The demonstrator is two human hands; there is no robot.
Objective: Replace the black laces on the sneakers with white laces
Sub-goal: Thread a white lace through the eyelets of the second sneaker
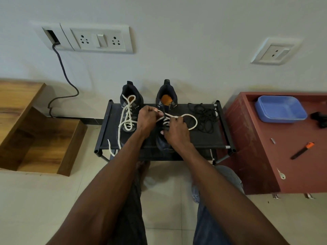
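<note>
Both hands, left hand [147, 116] and right hand [174, 129], are pinching ropy white lace [192, 119] over the centre-frame dark sneaker [166, 98]; tangled black laces [206, 117] are lying beside it.

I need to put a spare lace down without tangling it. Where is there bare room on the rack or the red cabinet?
On the rack, bare fabric lies near the front right corner, below the black laces. The red cabinet is bare between the blue tray and the knife. It is crowded around both sneakers, where the hands work the white lace.
</note>
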